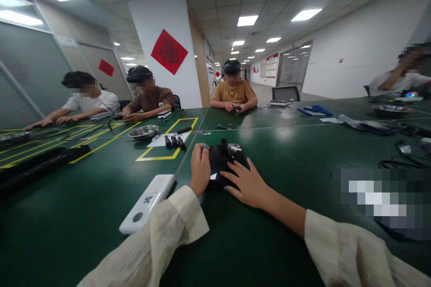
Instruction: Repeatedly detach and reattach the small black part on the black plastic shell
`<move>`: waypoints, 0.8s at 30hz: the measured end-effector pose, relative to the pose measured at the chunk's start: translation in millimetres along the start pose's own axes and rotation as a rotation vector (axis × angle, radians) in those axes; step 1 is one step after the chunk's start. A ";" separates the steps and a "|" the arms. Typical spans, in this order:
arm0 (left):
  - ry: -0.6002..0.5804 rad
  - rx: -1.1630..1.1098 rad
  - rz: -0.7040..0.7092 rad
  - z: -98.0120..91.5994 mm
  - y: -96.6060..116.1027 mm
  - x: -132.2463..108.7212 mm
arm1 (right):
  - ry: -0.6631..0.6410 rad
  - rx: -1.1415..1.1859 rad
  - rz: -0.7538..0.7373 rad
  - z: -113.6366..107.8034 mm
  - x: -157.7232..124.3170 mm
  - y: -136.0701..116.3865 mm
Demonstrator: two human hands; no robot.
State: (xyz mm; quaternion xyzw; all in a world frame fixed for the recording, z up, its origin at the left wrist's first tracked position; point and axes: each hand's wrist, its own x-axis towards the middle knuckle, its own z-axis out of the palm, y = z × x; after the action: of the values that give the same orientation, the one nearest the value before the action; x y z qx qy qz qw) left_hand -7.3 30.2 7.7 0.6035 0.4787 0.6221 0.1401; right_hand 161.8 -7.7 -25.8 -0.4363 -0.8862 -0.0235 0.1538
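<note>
In front of me on the green table lies a flat black object (220,156), partly glossy; its exact kind I cannot make out. A small black clip-like piece (224,143) stands at its far edge, beside a shiny clear patch. My left hand (200,168) is closed round the object's left side, thumb on top. Across its right part my right hand (247,184) rests palm down, fingers spread and touching the surface. Left of my left forearm is a white power-bank-like block (148,204) marked 26.
Several small black parts (174,141) lie on white paper (156,140) inside yellow tape (158,158). Beside them stands a metal bowl (143,132). A long black item (43,163) lies left, cables (404,157) right. People wearing headsets sit across the table (286,143).
</note>
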 end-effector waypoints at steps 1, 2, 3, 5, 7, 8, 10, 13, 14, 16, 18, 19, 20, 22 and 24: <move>0.004 -0.001 -0.003 0.0 0.1 0.0 | 0.013 -0.009 0.017 -0.3 -0.3 -1.6; 0.006 -0.002 -0.004 0.1 0.4 0.0 | 0.024 -0.013 0.033 -0.5 -0.7 -3.0; 0.005 -0.004 -0.004 0.3 0.9 -0.1 | 0.031 -0.014 0.047 -0.5 -1.0 -3.8; -0.004 -0.009 -0.003 1.1 2.0 -1.3 | 0.036 -0.017 0.057 -0.5 -1.5 -3.9; -0.016 -0.014 -0.013 2.1 2.8 -3.2 | 0.036 -0.039 0.044 -0.4 -0.9 -1.5; -0.021 -0.015 -0.021 2.5 3.0 -4.3 | 0.039 -0.059 0.033 -0.7 -0.1 0.7; -0.032 -0.015 -0.036 2.8 3.0 -6.0 | 0.057 -0.109 0.004 -2.6 2.3 6.7; -0.046 -0.017 -0.043 2.2 3.1 -6.8 | 0.083 -0.166 -0.060 -8.0 5.1 17.1; -0.045 -0.019 -0.041 2.0 3.1 -6.7 | 0.081 -0.172 -0.079 -9.8 5.2 20.0; -0.040 -0.025 -0.035 2.0 2.8 -6.8 | 0.061 -0.170 -0.099 -11.7 3.8 23.3; -0.053 -0.033 -0.034 2.8 1.7 -7.7 | 0.041 -0.167 -0.090 -10.9 1.4 22.8; -0.068 -0.039 -0.037 3.4 1.0 -8.4 | 0.035 -0.167 -0.077 -9.9 0.3 21.4; -0.085 -0.046 -0.042 3.9 0.2 -9.1 | 0.030 -0.170 -0.064 -8.7 -0.6 19.7; -0.108 -0.055 -0.050 4.7 -0.9 -10.4 | 0.024 -0.179 -0.046 -7.1 -1.2 17.4; -0.108 -0.054 -0.049 4.8 -1.2 -11.1 | 0.025 -0.191 -0.053 -7.7 -0.8 19.1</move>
State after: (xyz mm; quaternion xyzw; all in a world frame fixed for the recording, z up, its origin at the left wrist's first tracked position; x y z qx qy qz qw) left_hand -1.0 24.5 -0.9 0.6204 0.4681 0.5976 0.1972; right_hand 179.1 2.2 -20.5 -0.4251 -0.8892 -0.1174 0.1217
